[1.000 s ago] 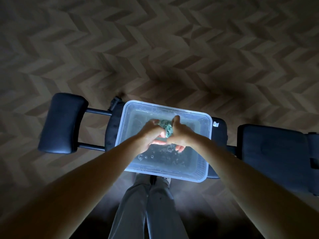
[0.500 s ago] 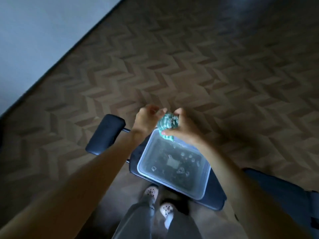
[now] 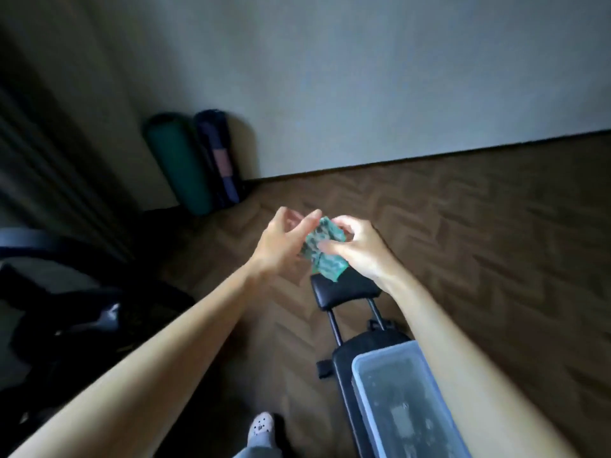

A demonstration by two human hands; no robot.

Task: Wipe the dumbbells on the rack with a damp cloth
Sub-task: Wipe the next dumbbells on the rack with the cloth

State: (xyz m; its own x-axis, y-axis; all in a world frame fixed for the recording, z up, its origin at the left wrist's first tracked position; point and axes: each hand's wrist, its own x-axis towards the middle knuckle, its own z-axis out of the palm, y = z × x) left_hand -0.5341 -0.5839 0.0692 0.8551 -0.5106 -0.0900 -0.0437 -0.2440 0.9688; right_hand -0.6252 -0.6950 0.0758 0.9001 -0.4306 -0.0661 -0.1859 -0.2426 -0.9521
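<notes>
- head view: your right hand (image 3: 360,251) pinches the crumpled teal patterned cloth (image 3: 323,249), with your left hand (image 3: 281,246) spread-fingered against it; both have lifted away from the clear plastic water tub (image 3: 380,352) (now beside your right forearm).
- wetting looks finished, i'd judge; no dumbbells in view yet.

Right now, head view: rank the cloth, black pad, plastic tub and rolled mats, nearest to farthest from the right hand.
1. cloth, pinched in the right hand.
2. black pad, just below the hand.
3. plastic tub, back beside the forearm, on the bench.
4. rolled mats, far left against the wall.
</notes>
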